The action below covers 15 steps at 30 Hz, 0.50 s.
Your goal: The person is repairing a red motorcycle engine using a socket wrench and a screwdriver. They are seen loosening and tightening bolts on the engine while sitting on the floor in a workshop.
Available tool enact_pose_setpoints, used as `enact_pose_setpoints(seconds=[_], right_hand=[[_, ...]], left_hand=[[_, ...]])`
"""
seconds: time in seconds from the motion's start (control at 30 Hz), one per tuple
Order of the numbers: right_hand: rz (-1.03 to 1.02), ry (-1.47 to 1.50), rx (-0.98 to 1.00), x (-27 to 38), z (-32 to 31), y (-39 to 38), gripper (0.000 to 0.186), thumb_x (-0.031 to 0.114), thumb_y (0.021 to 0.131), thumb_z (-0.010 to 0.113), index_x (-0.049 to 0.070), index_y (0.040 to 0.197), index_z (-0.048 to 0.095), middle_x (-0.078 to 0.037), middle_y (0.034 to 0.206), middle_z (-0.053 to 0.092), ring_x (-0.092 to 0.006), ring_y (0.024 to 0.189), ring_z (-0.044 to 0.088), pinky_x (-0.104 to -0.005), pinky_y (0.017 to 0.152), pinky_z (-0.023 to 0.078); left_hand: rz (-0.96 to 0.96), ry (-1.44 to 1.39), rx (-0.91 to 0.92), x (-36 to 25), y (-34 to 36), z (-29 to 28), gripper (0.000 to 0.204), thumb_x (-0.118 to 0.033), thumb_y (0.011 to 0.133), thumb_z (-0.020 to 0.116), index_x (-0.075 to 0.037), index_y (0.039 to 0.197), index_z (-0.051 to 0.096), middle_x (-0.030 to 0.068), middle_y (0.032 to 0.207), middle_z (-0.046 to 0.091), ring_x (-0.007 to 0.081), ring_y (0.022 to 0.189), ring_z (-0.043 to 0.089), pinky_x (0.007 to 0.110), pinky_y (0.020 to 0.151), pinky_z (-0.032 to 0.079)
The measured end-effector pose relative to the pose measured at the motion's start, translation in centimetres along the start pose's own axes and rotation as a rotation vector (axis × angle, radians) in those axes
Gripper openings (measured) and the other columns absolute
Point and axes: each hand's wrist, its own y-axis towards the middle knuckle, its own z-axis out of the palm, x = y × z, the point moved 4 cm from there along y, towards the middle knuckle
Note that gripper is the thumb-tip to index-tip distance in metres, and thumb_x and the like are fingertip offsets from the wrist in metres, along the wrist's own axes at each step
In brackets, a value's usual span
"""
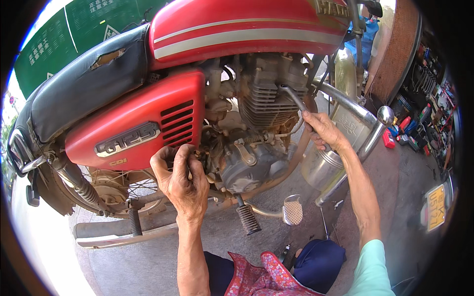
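A red motorcycle (247, 37) stands side-on before me, its finned engine cylinder (264, 101) and rounded engine case (252, 165) exposed. My right hand (325, 130) is closed round the lower part of a bent metal wrench (295, 97). The wrench's upper end meets the cylinder fins; exactly what it sits on cannot be made out. My left hand (183, 182) is raised with its fingers curled together, beside the lower corner of the red side cover (143, 121) and left of the engine case. Whatever its fingertips hold, if anything, is hidden.
Below the engine stick out a rubber footpeg (248, 219) and a brake pedal (292, 212). A metal canister (326, 167) and chrome crash bar (348, 106) are by my right forearm. Tools and parts clutter the far right, near a yellow plate (436, 208). A thin rod (324, 223) lies on the ground.
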Motion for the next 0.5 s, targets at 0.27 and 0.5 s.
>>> enact_pose_setpoints(seconds=[0.27,0.5], right_hand=[[0.105,0.739,0.089,3.7,5.3,-4.7,0.039,0.045,0.096,0.051,0.008,0.085,0.048,0.002,0.054,0.036,-0.0066,0.037,0.033,-0.0276,0.034,0.035],[0.094,1.351,0.161,5.9,13.8,-0.8,0.032,0.039,0.099,0.048,0.009,0.089,0.044,-0.005,0.066,0.046,-0.0194,0.060,0.048,-0.0446,0.066,0.047]], left_hand=[[-0.023,-0.027,-0.014,0.2,-0.2,0.2,0.028,0.010,0.074,0.061,-0.002,0.099,0.067,0.0127,0.098,0.049,0.0260,0.089,0.055,0.034,0.078,0.046],[-0.023,-0.039,-0.027,-0.1,-0.1,0.3,0.026,0.012,0.075,0.060,-0.001,0.097,0.067,0.0116,0.098,0.049,0.0237,0.087,0.055,0.032,0.077,0.047]])
